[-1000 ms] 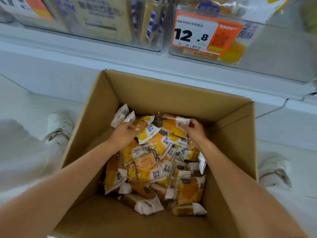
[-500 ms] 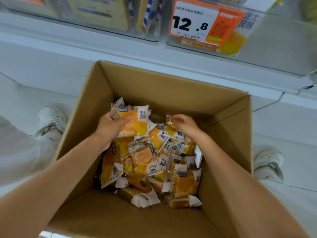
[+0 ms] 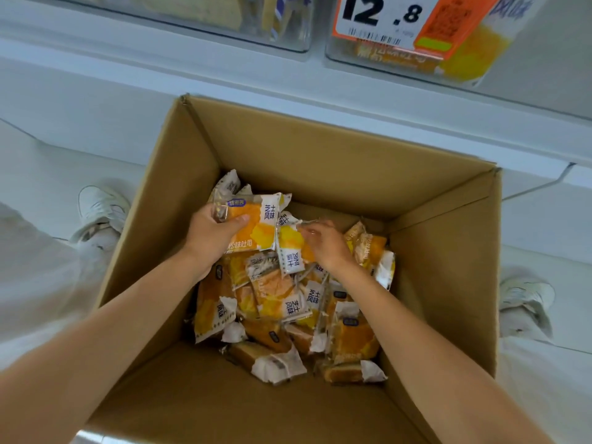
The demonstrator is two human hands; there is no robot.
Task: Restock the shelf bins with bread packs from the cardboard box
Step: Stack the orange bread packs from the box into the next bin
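Observation:
An open cardboard box (image 3: 320, 149) stands on the floor below me, holding a heap of several orange-and-white bread packs (image 3: 282, 302). My left hand (image 3: 209, 235) grips one bread pack (image 3: 256, 219) and holds it flat above the heap, thumb on top. My right hand (image 3: 323, 241) pinches the top edge of a second bread pack (image 3: 290, 248) that hangs just right of the first. Clear shelf bins (image 3: 413, 59) with bread packs inside line the shelf above the box.
A price tag reading 12.8 (image 3: 394, 17) hangs on the right bin, and another clear bin (image 3: 243, 24) sits to its left. The white shelf edge (image 3: 288, 88) runs just behind the box. My white shoes (image 3: 99, 213) flank the box on the floor.
My left hand has lifted its bread pack a little higher. My right hand has pulled a second pack up out of the heap and moved left toward the first.

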